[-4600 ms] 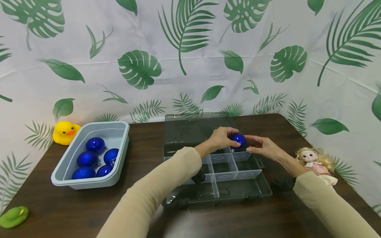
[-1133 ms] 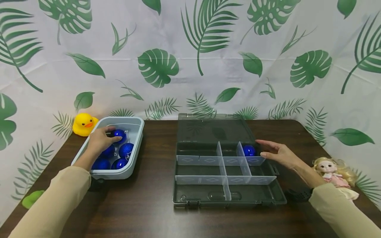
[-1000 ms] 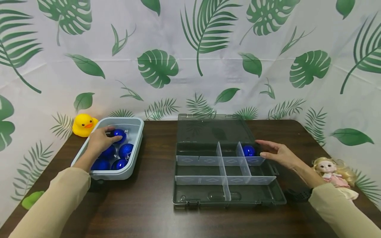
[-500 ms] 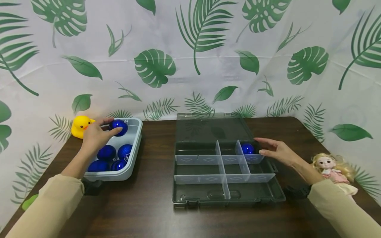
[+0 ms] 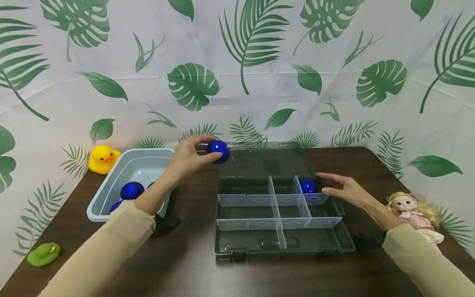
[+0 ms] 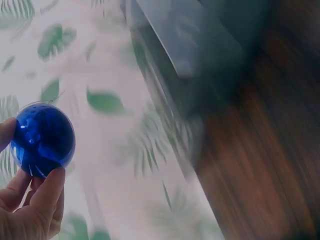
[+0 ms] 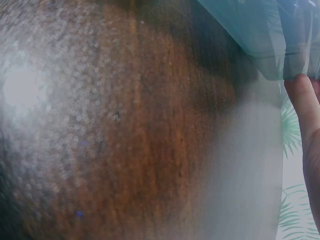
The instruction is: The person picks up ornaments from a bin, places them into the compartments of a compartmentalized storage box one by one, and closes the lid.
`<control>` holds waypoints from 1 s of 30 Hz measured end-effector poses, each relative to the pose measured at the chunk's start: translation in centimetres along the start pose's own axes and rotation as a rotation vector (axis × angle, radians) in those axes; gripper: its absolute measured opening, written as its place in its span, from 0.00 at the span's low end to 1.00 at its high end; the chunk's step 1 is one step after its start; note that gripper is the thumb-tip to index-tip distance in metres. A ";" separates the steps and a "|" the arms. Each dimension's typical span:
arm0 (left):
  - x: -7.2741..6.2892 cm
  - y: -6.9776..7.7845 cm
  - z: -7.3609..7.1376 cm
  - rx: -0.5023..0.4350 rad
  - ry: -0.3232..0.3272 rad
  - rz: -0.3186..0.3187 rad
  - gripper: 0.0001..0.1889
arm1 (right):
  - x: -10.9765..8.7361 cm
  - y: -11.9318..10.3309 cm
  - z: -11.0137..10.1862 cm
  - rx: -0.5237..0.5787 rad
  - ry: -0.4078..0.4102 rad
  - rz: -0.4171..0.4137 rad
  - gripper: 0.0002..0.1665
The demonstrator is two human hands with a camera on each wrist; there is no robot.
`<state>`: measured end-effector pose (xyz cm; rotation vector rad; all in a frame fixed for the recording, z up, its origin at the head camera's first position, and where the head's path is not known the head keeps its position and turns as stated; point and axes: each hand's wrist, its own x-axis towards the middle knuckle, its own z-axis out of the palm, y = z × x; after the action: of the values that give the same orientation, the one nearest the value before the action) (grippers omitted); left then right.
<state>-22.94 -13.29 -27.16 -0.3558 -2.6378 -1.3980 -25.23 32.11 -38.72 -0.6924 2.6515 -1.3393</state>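
Note:
My left hand [image 5: 187, 160] pinches a shiny blue Christmas bauble [image 5: 219, 152] between thumb and fingers, in the air near the left rear of the box. The left wrist view shows the same bauble [image 6: 43, 140] held at the fingertips. A grey see-through compartment box [image 5: 248, 224] lies with its lid [image 5: 263, 161] tipped back. Another blue bauble [image 5: 308, 186] sits in its back right compartment. Beside that corner is my right hand [image 5: 346, 189], thumb and fingers apart. In the right wrist view a fingertip [image 7: 300, 82] meets the box's edge.
At left stands a pale blue basin [image 5: 97, 202] with more blue baubles [image 5: 132, 190], partly hidden by my left arm. A yellow rubber duck [image 5: 103, 159] is behind it, a green duck [image 5: 43, 253] nearer the front. A doll [image 5: 412, 210] lies at the right table edge.
My left hand took a bauble in the basin, lifted it and carried it right toward the box. Earlier, both hands were at the bauble in the back right compartment. Lately my right hand has stayed there.

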 end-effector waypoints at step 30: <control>2.6 4.8 14.3 0.156 -0.343 0.059 0.25 | -0.1 -0.2 0.0 -0.017 -0.003 0.040 0.30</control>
<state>-24.29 1.57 -30.78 -0.7040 -2.9524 -1.1952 -25.05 32.08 -38.54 -0.6396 2.6623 -1.3062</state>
